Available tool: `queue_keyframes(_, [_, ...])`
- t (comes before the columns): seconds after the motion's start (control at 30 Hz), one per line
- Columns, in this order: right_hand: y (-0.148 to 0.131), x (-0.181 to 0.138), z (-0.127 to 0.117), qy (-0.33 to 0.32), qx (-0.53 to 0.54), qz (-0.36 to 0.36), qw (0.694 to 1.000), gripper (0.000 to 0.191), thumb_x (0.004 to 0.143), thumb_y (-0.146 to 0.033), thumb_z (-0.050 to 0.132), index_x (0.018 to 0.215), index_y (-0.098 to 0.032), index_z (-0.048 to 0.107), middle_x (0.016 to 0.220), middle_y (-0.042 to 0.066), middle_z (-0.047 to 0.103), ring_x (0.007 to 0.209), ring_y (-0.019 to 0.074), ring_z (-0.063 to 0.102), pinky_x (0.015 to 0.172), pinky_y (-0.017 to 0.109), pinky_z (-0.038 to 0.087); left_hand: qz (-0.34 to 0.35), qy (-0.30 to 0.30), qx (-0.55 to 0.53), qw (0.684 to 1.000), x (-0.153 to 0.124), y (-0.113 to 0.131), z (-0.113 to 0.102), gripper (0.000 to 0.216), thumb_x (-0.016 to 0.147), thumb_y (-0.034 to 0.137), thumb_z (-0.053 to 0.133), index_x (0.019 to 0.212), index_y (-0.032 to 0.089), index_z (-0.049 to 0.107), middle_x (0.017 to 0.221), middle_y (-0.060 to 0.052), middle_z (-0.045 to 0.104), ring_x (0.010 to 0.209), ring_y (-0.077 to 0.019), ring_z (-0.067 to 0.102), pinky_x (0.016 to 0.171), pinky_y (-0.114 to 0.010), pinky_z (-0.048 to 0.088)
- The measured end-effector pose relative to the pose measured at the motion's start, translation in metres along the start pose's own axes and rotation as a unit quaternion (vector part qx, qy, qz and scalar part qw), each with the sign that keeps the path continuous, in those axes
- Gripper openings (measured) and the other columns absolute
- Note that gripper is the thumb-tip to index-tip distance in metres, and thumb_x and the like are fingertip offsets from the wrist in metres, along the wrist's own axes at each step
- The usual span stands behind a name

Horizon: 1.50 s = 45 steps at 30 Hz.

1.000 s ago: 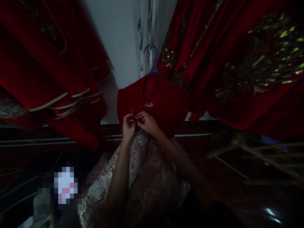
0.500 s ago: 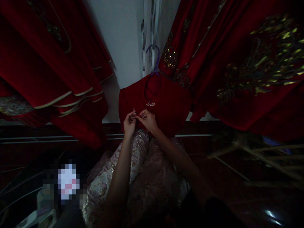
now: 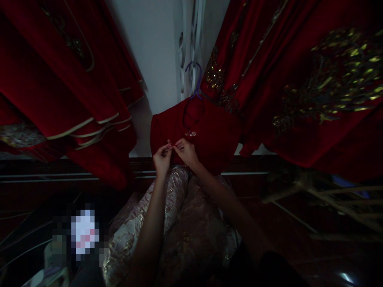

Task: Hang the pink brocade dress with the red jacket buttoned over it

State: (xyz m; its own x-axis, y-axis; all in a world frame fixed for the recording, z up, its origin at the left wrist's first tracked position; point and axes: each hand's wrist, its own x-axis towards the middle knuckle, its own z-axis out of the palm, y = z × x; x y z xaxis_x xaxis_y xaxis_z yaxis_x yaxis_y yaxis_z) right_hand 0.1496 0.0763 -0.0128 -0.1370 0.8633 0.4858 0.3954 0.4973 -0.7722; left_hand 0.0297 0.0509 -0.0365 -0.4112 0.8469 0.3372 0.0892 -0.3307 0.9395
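A red garment [image 3: 215, 133] with a round neck opening hangs from a purple hanger [image 3: 198, 75] in front of me. A small beaded ornament [image 3: 190, 134] sits just below its neck, and another beaded piece [image 3: 169, 142] shows by my left fingers. My left hand [image 3: 162, 158] is closed in a pinch over the front of the garment. Close against it, my right hand [image 3: 186, 153] pinches too, thumb and forefinger nearly touching the left fingertips. Whatever lies between the fingertips is too small and dark to name.
Red garments with pale edging [image 3: 74, 91] hang at the left; others with gold sequin work [image 3: 344, 75] hang at the right. Shiny brocade cloth [image 3: 176, 223] lies below my hands. A wooden frame [image 3: 302, 185] stands lower right, beside a pixelated patch lower left.
The view has shifted slightly, so everything sits a little lower. My left hand has opened its angle a little to the left; both pinches stay at the same spot on the garment.
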Motion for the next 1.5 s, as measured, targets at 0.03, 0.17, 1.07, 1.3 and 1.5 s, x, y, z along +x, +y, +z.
queue_keyframes(0.03, [0.001, 0.0, 0.0, -0.002, -0.001, -0.003, 1.0, 0.007, 0.082, -0.024, 0.059, 0.083, -0.019, 0.055, 0.079, 0.0, 0.064, 0.069, 0.0104, 0.062, 0.067, 0.022, 0.051, 0.007, -0.001, 0.014, 1.0, 0.001, 0.0, -0.001, 0.032, 0.076, 0.038, 0.067, 0.097, 0.014, 0.071, 0.095, -0.009, 0.072, 0.08, -0.0166, 0.066, 0.077, -0.03, 0.053])
queue_keyframes(0.17, [0.003, 0.001, -0.002, -0.017, -0.028, -0.01, 0.999, 0.005, 0.085, -0.024, 0.055, 0.085, -0.019, 0.056, 0.082, 0.002, 0.064, 0.072, 0.0111, 0.062, 0.07, 0.023, 0.052, 0.022, -0.017, 0.07, 0.997, 0.006, -0.001, -0.004, 0.026, 0.078, 0.035, 0.065, 0.092, 0.015, 0.072, 0.091, -0.009, 0.073, 0.079, -0.0184, 0.067, 0.079, -0.033, 0.054])
queue_keyframes(1.07, [0.015, -0.094, -0.065, -0.158, 0.047, 0.14, 0.976, 0.045, 0.079, -0.03, 0.064, 0.121, -0.018, 0.051, 0.117, 0.01, 0.059, 0.106, 0.017, 0.059, 0.092, 0.036, 0.049, 0.035, -0.29, 0.25, 0.923, 0.001, -0.022, -0.052, 0.047, 0.072, 0.046, 0.07, 0.109, 0.019, 0.061, 0.107, -0.01, 0.06, 0.099, -0.0238, 0.058, 0.091, -0.039, 0.045])
queue_keyframes(1.3, [0.037, -0.105, -0.027, -0.102, -0.027, 0.099, 0.99, 0.045, 0.074, -0.031, 0.068, 0.114, -0.018, 0.051, 0.102, 0.007, 0.06, 0.088, 0.0161, 0.059, 0.079, 0.032, 0.051, 0.193, -0.17, 0.335, 0.906, -0.002, 0.01, -0.049, 0.027, 0.065, 0.029, 0.075, 0.089, 0.021, 0.065, 0.108, -0.011, 0.05, 0.106, -0.0302, 0.047, 0.095, -0.046, 0.041])
queue_keyframes(1.5, [0.019, -0.1, -0.032, -0.032, -0.072, 0.091, 0.993, 0.032, 0.071, -0.033, 0.067, 0.096, -0.021, 0.05, 0.087, 0.001, 0.058, 0.076, 0.0155, 0.055, 0.071, 0.028, 0.046, 0.224, -0.183, 0.256, 0.922, -0.019, 0.036, -0.014, 0.016, 0.077, 0.021, 0.062, 0.092, 0.023, 0.056, 0.092, -0.004, 0.056, 0.088, -0.0207, 0.056, 0.08, -0.032, 0.045])
